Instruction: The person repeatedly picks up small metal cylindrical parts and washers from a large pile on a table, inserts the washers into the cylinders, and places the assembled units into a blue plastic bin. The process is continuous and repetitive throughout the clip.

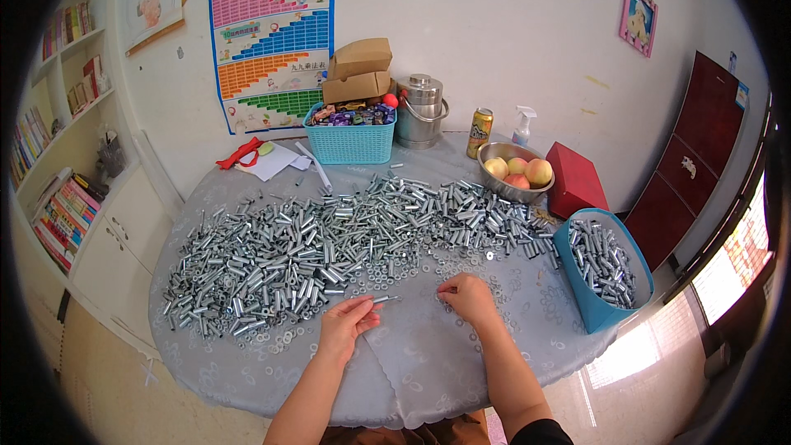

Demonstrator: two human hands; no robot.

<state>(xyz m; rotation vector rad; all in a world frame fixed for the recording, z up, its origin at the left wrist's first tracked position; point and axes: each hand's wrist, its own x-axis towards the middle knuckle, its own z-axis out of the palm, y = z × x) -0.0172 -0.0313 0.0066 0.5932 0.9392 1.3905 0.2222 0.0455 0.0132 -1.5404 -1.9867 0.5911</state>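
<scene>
Now the left hand (344, 323) fingers pinch a metal sleeve (384, 300), while right hand (468, 297) fingers close over washers (449, 289).

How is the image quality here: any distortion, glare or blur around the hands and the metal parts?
Head view: strong fisheye bend, with dark corners and the wall edges curving. Bright daylight blows out the floor at lower right. The left hand, right hand and the metal sleeves are sharp, with soft, faint shadows on the table.
</scene>
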